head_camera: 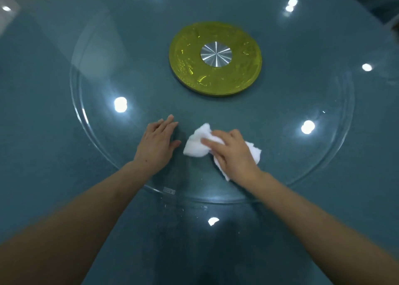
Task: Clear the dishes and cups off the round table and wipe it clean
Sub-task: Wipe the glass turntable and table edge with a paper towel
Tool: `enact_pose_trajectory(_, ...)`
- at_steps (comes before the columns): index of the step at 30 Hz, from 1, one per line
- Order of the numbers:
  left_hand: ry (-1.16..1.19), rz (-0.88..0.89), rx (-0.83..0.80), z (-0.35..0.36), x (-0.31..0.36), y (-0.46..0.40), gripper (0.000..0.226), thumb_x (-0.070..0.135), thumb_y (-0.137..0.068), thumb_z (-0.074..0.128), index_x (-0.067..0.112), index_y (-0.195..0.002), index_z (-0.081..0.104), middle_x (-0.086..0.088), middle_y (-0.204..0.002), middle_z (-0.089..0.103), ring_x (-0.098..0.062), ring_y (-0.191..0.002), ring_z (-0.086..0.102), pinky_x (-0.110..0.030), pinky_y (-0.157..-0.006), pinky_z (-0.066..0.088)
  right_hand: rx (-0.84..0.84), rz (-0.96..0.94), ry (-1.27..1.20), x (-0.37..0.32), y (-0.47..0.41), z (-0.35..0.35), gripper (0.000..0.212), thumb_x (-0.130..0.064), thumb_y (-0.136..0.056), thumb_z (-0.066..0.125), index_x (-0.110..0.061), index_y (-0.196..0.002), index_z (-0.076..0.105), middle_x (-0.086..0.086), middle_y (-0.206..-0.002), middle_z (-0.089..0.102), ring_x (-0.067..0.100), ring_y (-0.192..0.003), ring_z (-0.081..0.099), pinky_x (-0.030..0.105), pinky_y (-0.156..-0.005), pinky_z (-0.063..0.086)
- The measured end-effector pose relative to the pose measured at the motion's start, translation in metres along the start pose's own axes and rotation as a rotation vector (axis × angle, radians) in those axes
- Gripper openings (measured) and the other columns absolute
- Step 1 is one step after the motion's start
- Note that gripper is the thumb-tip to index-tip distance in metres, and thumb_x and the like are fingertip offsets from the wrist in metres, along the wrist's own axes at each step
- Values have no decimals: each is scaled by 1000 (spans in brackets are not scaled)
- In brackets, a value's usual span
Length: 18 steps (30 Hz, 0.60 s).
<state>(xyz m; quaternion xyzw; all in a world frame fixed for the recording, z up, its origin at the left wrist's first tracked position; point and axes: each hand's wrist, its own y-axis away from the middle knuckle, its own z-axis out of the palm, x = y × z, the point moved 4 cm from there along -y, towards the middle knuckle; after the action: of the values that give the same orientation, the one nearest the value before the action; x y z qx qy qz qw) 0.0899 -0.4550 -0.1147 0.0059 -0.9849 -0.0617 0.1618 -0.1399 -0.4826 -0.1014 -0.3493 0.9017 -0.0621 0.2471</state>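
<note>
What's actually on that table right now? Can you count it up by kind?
White cloth: 1, under the right hand
Clear glass turntable: 1
Yellow-green disc with metal hub: 1
Hands resting on the glass: 2, including the left hand
Total: 5

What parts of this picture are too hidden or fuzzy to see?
- Head view: the right hand covers the middle of the white cloth.
- The small label on the glass turntable is too tiny to read.
- The table edge is cut off by the frame.

Glossy glass turntable (323,155); brushed metal hub (216,53); soft white cloth (197,144).
</note>
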Motion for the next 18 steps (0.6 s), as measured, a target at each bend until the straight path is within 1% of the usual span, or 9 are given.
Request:
enact_pose_trajectory(2, -12, 12, -15, 0, -5, 0, 59, 33, -100, 62, 11, -152, 44, -8, -164, 35, -36, -147, 34, -41, -122, 24, -125, -149, -37, -29, 59, -9, 35, -12, -98, 60, -23, -130, 70, 9, -136, 62, 29, -89, 49, 35, -83, 43)
enact_pose_trajectory(4, -32, 26, -20, 1, -8, 0, 59, 35, -101, 60, 12, -152, 44, -9, -164, 34, -36, -147, 34, -44, -123, 25, -226, -281, 1, -24, 82, -22, 37, -12, -99, 55, -24, -132, 69, 9, -136, 62, 30, -91, 53, 37, -83, 45)
enact_pose_trajectory(6, -54, 25, -30, 4, -8, 0, 59, 38, -103, 55, 14, -155, 40, -8, -166, 29, -36, -150, 31, -49, -123, 25, -176, -265, 105, 14, 59, -34, 36, -14, -98, 55, -24, -130, 70, 11, -129, 64, 31, -92, 56, 38, -81, 44)
enact_pose_trajectory(8, -82, 25, -58, 6, -3, -1, 60, 40, -106, 47, 16, -159, 31, -7, -170, 19, -35, -153, 22, -51, -124, 21, 1, -82, 185, 57, 14, -45, 33, -16, -97, 57, -23, -127, 71, 15, -119, 66, 38, -90, 58, 38, -80, 41)
enact_pose_trajectory(10, -97, 17, -91, 7, 1, 4, 59, 37, -108, 42, 18, -161, 25, -6, -171, 11, -33, -156, 14, -51, -125, 16, 134, 226, 206, 80, -19, -45, 29, -13, -95, 60, -20, -120, 73, 18, -118, 66, 44, -94, 55, 35, -83, 37)
enact_pose_trajectory(12, -68, 17, -46, 6, 2, 16, 53, 26, -106, 48, 15, -157, 36, -11, -168, 22, -39, -152, 22, -51, -124, 21, 158, 400, 204, 64, -28, -27, 28, -9, -92, 64, -19, -115, 75, 18, -118, 65, 43, -95, 54, 36, -83, 39)
enact_pose_trajectory(14, -39, -28, 35, 5, 3, 34, 47, 21, -103, 54, 13, -148, 50, -17, -159, 38, -45, -140, 38, -51, -118, 31, 123, 324, 165, 23, -14, -7, 34, -4, -85, 71, -21, -114, 75, 16, -116, 66, 40, -87, 55, 41, -78, 45)
enact_pose_trajectory(15, -41, -60, 44, 7, 5, 42, 48, 26, -103, 53, 14, -149, 49, -16, -160, 38, -45, -140, 37, -51, -118, 32, 94, 224, 122, 2, 1, -1, 37, -5, -85, 72, -22, -118, 74, 16, -120, 66, 38, -86, 55, 41, -78, 45)
enact_pose_trajectory(18, -73, -149, -109, 17, 10, 56, 73, 60, -104, 33, 23, -164, 14, -6, -172, 3, -32, -158, 3, -48, -126, 7, -62, -42, 17, -40, 67, -2, 38, -11, -92, 70, -23, -128, 70, 13, -132, 62, 31, -88, 49, 37, -81, 43)
